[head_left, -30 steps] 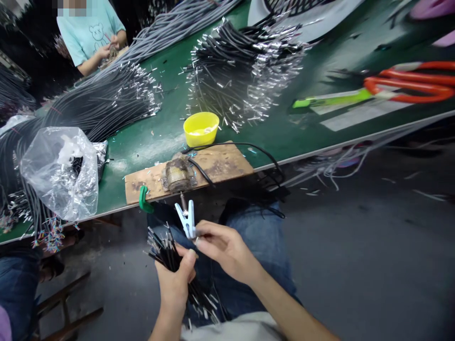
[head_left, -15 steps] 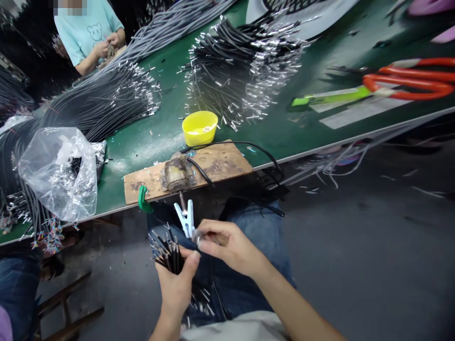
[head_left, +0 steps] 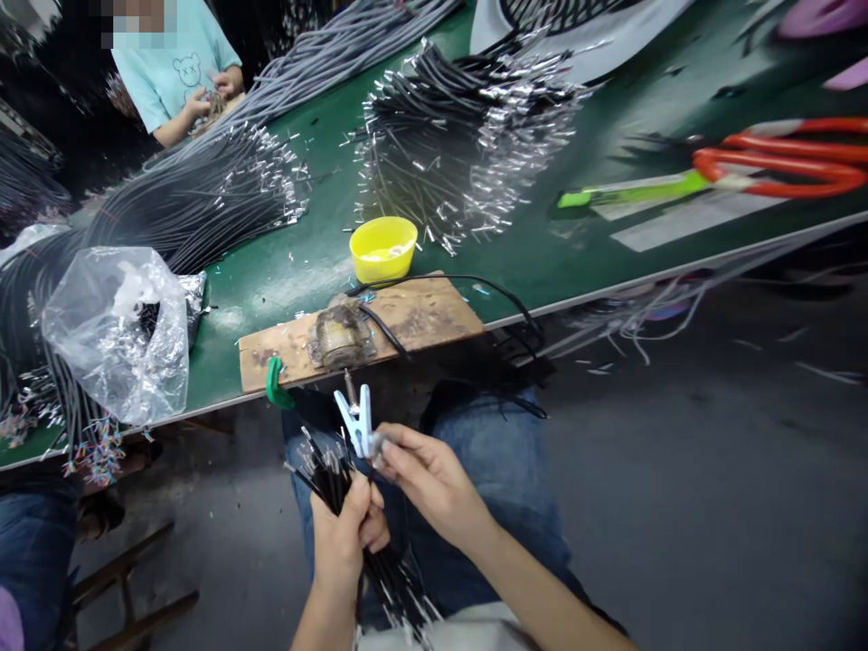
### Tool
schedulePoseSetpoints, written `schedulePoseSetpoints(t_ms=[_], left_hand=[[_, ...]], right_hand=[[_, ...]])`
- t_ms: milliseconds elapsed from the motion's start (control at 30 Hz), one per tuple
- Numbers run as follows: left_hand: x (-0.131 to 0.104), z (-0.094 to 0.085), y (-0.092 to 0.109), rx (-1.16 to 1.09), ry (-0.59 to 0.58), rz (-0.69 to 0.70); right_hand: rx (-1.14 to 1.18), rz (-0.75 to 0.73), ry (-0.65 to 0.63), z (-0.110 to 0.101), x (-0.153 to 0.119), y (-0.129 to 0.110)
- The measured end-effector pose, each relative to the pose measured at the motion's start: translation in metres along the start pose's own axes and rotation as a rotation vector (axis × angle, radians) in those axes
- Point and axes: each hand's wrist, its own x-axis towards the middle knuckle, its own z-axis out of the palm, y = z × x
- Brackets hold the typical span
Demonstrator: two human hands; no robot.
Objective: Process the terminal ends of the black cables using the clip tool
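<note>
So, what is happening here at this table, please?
A seated person grips a bundle of thin black wires in the left hand. The right hand pinches a white clip beside the wire tips, just below a wooden board clamped to the green table. A yellow bowl and heaps of wires lie on it. Another person works at the far end.

Green table [head_left: 542, 244] — yellow bowl [head_left: 383, 249]; wooden board [head_left: 380, 325] with rusty metal fixture [head_left: 339, 336] and black cord [head_left: 475, 282]; clear plastic bag [head_left: 118, 334]; black foil-tipped cable heaps [head_left: 467, 127]; orange-handled scissors [head_left: 779, 158]. Far side — a person in a teal shirt [head_left: 169, 68].
</note>
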Motion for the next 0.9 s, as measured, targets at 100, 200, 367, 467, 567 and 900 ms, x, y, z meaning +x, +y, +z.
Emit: schedulePoseSetpoints(t_ms=[100,200,367,467,567,900], left_hand=[[0.000,-0.003,0.000,-0.001,-0.012,-0.019],[-0.002,-0.003,0.000,0.005,-0.023,-0.008],[-0.003,0.003,-0.001,0.054,0.004,0.124],[-0.001,0.003,-0.001,0.088,0.012,0.159],[0.000,-0.001,0.003,0.136,-0.002,0.143],[-0.005,-0.002,0.034,0.382,0.001,0.332]], right_hand=[[-0.167,-0.138,-0.061,-0.003,0.004,-0.013],[-0.237,-0.179,-0.089,0.001,0.004,-0.019],[-0.181,-0.242,0.060,0.016,-0.004,-0.007],[-0.437,-0.541,0.196,0.019,-0.007,-0.003],[-0.665,-0.784,0.160,0.011,-0.004,-0.009],[-0.106,0.321,-0.359,-0.013,0.022,-0.038]])
